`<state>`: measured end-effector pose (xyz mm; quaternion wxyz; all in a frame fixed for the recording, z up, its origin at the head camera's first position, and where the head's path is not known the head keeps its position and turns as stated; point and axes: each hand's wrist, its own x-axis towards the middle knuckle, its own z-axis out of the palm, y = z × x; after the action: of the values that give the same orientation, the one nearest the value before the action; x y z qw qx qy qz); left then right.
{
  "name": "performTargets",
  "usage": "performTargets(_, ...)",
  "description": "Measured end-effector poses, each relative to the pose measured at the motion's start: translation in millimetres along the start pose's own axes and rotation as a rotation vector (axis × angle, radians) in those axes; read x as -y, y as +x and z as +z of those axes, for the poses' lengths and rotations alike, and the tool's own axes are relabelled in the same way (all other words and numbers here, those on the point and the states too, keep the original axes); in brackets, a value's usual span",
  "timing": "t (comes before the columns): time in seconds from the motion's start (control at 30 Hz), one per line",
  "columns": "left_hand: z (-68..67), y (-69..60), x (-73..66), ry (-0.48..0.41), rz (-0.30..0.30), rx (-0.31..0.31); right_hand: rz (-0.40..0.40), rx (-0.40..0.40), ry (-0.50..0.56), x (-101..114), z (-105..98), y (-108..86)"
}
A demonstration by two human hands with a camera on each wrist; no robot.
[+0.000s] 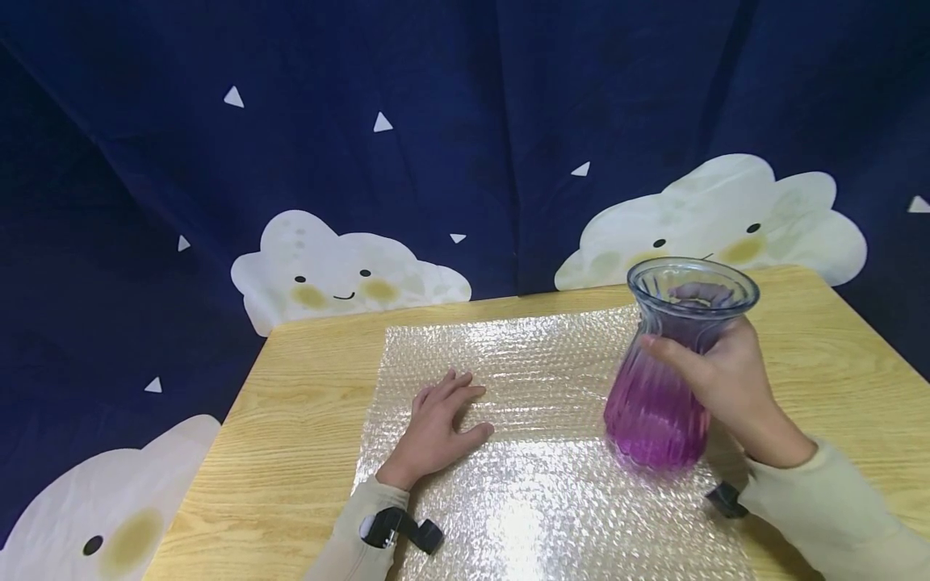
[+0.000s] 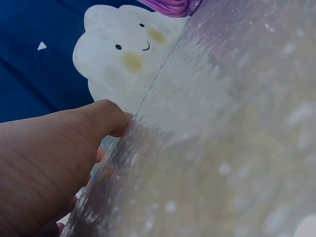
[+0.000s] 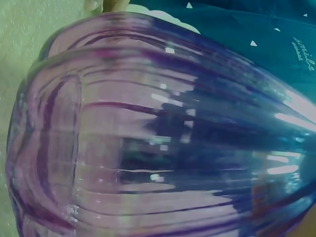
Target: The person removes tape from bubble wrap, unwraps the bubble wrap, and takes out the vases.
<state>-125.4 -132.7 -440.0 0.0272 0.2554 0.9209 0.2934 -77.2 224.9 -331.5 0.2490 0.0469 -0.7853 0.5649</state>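
Observation:
My right hand (image 1: 734,387) grips a ribbed glass vase (image 1: 657,411) around its neck, thumb on the near side. The vase fades from clear blue-grey at the flared rim to purple at the base. It stands nearly upright, leaning a little, over the right part of a sheet of bubble wrap (image 1: 523,500); whether its base touches the sheet I cannot tell. On the left part of that sheet rests my left hand (image 1: 439,424), fingers spread. In the right wrist view the vase (image 3: 133,148) fills most of the picture. A purple bit of the vase (image 2: 173,6) shows in the left wrist view.
Under the bubble wrap is a light wood table (image 1: 291,403), its far edge against a dark blue curtain (image 1: 436,161) printed with white clouds and triangles. Dark straps with small devices (image 1: 400,528) sit on the wrists. Bare wood shows left and right of the sheet.

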Motion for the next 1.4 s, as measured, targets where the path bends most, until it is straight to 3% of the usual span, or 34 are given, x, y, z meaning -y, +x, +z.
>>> performTargets(0.53,0.5,0.6,0.7,0.011,0.0,0.003,-0.029,-0.063,-0.032,-5,-8,4.9)
performTargets(1.0,0.5,-0.3,-0.5,0.009,-0.002,0.0,-0.014,-0.063,-0.027,-7,-13,7.4)
performTargets(1.4,0.0,-1.1,0.3,0.004,0.0,-0.003,-0.049,-0.096,0.09,-12,-17,12.8)
